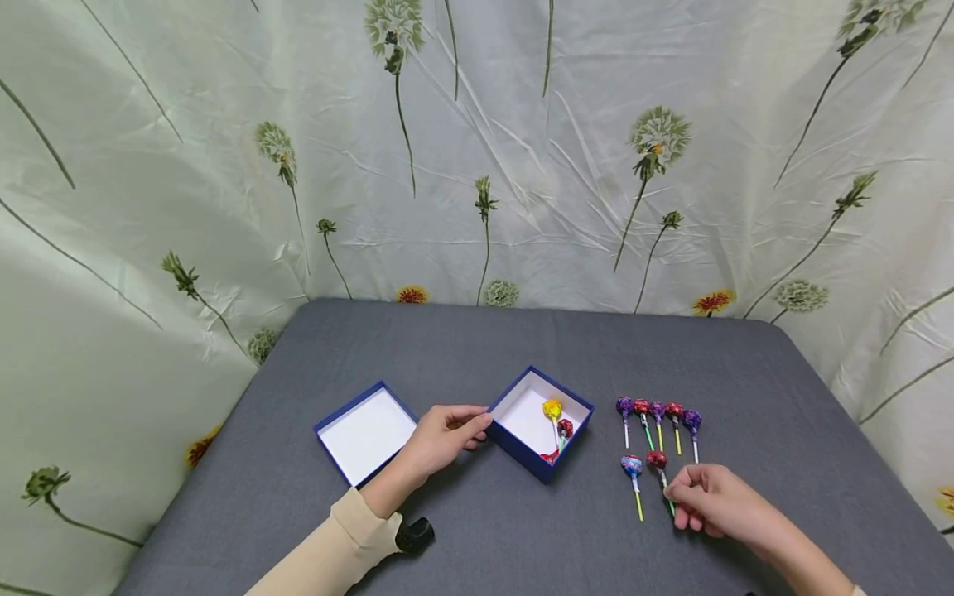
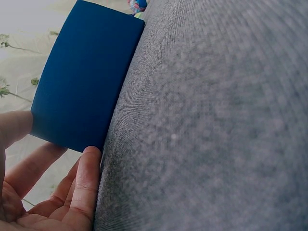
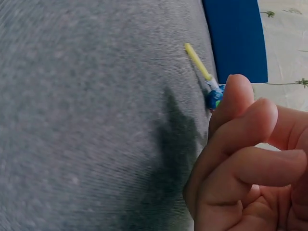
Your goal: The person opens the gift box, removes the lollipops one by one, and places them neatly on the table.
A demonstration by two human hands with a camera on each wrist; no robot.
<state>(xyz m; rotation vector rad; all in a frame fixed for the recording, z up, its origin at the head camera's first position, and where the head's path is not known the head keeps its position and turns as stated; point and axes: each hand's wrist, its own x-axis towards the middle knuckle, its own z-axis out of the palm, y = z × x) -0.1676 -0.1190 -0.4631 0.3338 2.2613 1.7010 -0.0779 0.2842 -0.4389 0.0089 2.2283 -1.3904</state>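
At the table's middle is an open blue box (image 1: pixel 522 452) with a white inside, holding a yellow lollipop (image 1: pixel 552 409) and red lollipops (image 1: pixel 565 429). My left hand (image 1: pixel 443 439) holds the box's left corner between thumb and fingers; the left wrist view shows them against its blue wall (image 2: pixel 86 77). To the right, my right hand (image 1: pixel 715 501) pinches the green stick of a red lollipop (image 1: pixel 657 460), whose head points away from me. That lollipop is hidden behind the fingers (image 3: pixel 240 125) in the right wrist view. Left of it lies a blue lollipop (image 1: pixel 632 466) with a yellow stick.
A back row of several purple and red lollipops (image 1: pixel 657 410) lies beyond the right hand. The blue-edged box lid (image 1: pixel 365 430), white side up, lies left of the box, partly behind the left forearm. Grey cloth (image 1: pixel 462 356) covers the table; a flowered curtain (image 1: pixel 522 165) hangs behind.
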